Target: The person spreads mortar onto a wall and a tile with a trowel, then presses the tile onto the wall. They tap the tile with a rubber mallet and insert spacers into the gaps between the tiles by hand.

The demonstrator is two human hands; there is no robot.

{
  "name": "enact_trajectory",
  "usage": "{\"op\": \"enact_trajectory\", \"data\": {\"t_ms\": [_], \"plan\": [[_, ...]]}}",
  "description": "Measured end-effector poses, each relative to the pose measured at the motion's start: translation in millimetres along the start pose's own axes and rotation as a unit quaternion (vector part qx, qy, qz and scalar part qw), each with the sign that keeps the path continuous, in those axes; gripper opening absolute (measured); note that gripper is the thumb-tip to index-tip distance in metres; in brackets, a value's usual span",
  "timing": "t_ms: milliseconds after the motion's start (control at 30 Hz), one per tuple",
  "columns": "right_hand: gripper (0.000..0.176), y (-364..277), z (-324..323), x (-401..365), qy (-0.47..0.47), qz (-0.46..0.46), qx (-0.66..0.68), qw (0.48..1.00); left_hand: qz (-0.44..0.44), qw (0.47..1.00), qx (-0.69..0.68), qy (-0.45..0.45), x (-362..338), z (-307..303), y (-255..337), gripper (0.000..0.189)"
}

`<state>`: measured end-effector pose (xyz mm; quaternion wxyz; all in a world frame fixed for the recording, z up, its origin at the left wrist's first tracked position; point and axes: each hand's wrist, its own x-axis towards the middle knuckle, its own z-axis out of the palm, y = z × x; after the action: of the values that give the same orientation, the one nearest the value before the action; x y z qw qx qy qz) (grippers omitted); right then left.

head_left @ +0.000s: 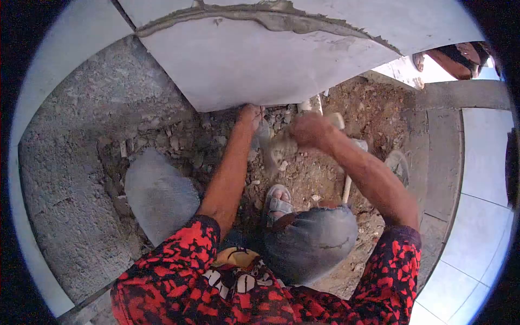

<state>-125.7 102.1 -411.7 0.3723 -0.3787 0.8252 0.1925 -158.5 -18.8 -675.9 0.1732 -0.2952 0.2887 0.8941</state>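
Found both hands low and forward, at the near edge of a large white square tile slab [254,65]. Recorded the left hand [250,115] touching that edge, fingers apparently curled shut about the upper end of a grey elongated tool [268,149]. Noted the tool's long axis running from the slab edge back toward the body, its lower end blurred over the rubble. Recorded the right hand [310,131] just beside the left hand, on its right and slightly nearer the body, closed into a fist and smeared by blur. Could not tell what the fist enclosed. Judged the left hand the nearer of the two to the slab, with the right hand apart from it by a narrow gap.

Logged a bed of brown earth and broken stone [319,173] below both hands, and a ridge of grey mortar [281,19] along the slab's far edge. Logged rough grey concrete [70,162] well to the left of the left hand. Noted a pale thin stick [346,187] under the right forearm, a sandalled foot [277,201] between the arms, and a knee in torn grey denim [311,244] nearer the body. Saw glossy white floor tiles [482,216] far to the right, and another person's foot [455,57] beyond the right hand, well apart. Found nothing standing between the hands and the slab edge.
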Motion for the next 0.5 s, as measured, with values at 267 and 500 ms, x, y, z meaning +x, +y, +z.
{"op": "enact_trajectory", "data": {"t_ms": [267, 500], "plan": [[0.025, -4.4, 27.0, 19.3, -0.022, -0.021, 0.000, 1.000, -0.014, 0.997, 0.069, -0.022, -10.9, 8.9, 14.4, 0.029], [0.028, -15.5, 10.2, 5.7, 0.017, -0.019, -0.012, 1.000, 0.008, 0.999, -0.003, -0.041, 30.3, -18.9, -16.0, 0.022]]}}
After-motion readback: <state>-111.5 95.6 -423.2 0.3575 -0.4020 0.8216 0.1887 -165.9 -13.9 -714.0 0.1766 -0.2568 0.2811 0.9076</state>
